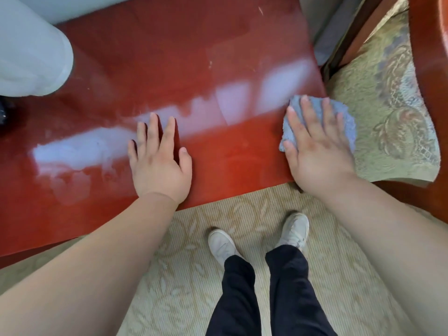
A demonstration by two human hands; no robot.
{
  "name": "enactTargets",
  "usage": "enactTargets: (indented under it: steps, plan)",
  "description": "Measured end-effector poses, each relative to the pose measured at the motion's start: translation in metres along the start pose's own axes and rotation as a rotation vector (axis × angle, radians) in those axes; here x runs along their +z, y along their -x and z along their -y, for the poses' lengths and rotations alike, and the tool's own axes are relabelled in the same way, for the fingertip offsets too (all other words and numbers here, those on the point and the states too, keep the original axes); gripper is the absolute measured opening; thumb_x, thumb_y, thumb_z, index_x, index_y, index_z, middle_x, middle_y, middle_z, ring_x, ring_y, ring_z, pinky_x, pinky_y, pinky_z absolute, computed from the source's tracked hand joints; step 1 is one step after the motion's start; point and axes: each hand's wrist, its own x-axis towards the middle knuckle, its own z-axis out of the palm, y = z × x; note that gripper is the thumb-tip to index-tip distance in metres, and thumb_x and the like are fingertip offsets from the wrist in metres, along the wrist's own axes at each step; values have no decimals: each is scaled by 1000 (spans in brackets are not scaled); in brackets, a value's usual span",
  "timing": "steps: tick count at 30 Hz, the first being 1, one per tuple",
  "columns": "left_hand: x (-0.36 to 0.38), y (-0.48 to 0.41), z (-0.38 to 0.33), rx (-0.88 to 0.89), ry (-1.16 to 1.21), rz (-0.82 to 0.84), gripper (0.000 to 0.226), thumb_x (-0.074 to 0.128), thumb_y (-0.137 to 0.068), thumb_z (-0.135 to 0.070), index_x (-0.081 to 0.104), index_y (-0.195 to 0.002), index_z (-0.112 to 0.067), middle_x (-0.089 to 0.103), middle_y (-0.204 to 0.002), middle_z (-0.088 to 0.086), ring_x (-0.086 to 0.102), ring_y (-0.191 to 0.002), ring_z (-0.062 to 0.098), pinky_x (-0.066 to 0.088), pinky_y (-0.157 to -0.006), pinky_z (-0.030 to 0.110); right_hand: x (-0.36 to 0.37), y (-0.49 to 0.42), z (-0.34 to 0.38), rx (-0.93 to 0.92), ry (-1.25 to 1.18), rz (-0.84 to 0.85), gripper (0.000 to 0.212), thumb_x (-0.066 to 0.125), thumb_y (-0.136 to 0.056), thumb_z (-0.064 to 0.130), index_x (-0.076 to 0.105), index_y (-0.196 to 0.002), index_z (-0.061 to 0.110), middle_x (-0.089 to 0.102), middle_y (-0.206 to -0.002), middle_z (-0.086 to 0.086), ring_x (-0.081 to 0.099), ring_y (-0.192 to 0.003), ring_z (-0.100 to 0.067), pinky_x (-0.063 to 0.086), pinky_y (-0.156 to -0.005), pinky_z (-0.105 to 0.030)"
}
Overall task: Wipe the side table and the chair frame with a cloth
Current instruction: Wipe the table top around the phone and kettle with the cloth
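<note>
Here the blue cloth (348,124) lies at the right edge of the glossy red tabletop (169,57), near its front corner, and part of it hangs past that edge toward the chair. The right hand (315,151) lies flat on top of the cloth and presses it down with straight, slightly spread fingers; nothing is curled round it. The left hand (157,161) rests palm down on the tabletop's front middle part, well apart from the cloth, fingers straight and spread, holding nothing.

Pale window reflections streak the tabletop just beyond the left hand's fingertips. A pale rounded object (31,52), which I cannot identify, stands at the tabletop's far left corner. Just beside the tabletop's right edge is the chair's patterned seat cushion (388,105), bordered farther right by the red wooden chair frame (428,57). In front of the tabletop, on a beige patterned carpet (184,287), stand the person's white shoes (221,243) and dark trouser legs (286,287).
</note>
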Motion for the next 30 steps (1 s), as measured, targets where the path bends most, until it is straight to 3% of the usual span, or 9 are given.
enactTargets:
  steps: [3, 6, 11, 16, 21, 23, 26, 28, 30]
  plan:
    - [-2, 2, 0, -6, -10, 2, 67, 36, -98, -43, 26, -164, -33, 15, -175, 2, 9, -162, 29, 5, -130, 53, 6, 10, 47, 22, -48, 3, 66, 25, -104, 44, 11, -164, 23, -3, -174, -3, -12, -157, -39, -7, -126, -55]
    - [-3, 1, -2, -10, -17, 4, 67, 36, -98, -41, 28, -164, -32, 16, -175, 3, 10, -162, 31, 6, -130, 53, 22, 31, 92, -215, -51, 46, 67, 30, -103, 46, 11, -164, 26, -5, -173, 2, -15, -157, -36, -9, -126, -52]
    - [-2, 0, -3, 3, -27, -10, 67, 37, -97, -39, 31, -163, -27, 18, -174, 6, 14, -160, 36, 8, -129, 57, 24, 34, 55, -427, -29, -23, 61, 44, -103, 43, 32, -161, 24, 18, -172, 3, 8, -159, -33, 8, -129, -51]
    - [0, 1, -3, 4, -31, -14, 68, 38, -96, -38, 31, -163, -26, 18, -174, 8, 14, -160, 37, 8, -129, 57, 11, 30, -23, -181, 6, -59, 64, 36, -104, 38, 25, -163, 17, 15, -172, -3, 6, -158, -37, 4, -128, -52]
    - [-1, -1, -4, 3, -51, 3, 69, 37, -95, -38, 31, -162, -22, 19, -173, 11, 14, -159, 41, 10, -127, 62, 11, 27, 26, 71, -50, -71, 67, 31, -103, 40, 15, -164, 18, 3, -173, -8, -7, -157, -39, -10, -127, -50]
    - [-1, -1, -5, 5, -44, 2, 69, 39, -93, -40, 34, -159, -20, 22, -171, 12, 15, -158, 41, 12, -126, 64, 20, 31, 61, -139, -48, -42, 67, 34, -103, 43, 18, -164, 22, 4, -173, -5, -8, -158, -38, -11, -126, -50]
    - [-2, -15, -18, -72, 22, -44, 63, 44, -91, -45, 44, -149, -20, 31, -164, 11, 24, -154, 38, 15, -122, 67, 27, 29, 79, -459, -35, -26, 65, 41, -103, 48, 28, -162, 24, 14, -173, -1, 3, -159, -35, 6, -128, -51]
    - [-2, -32, -32, -158, 63, -53, 63, 43, -92, -49, 42, -151, -26, 28, -167, 8, 21, -156, 34, 11, -122, 68, 26, 24, 62, -550, -1, -70, 65, 45, -104, 50, 33, -161, 22, 21, -171, -1, 12, -158, -34, 17, -127, -51]
    - [2, -43, -42, -178, 54, -31, 67, 40, -95, -50, 31, -159, -34, 16, -173, 3, 9, -161, 30, 4, -125, 68, 25, 24, 31, -500, 29, -115, 63, 46, -104, 47, 36, -160, 21, 26, -170, 0, 18, -157, -33, 21, -126, -52]
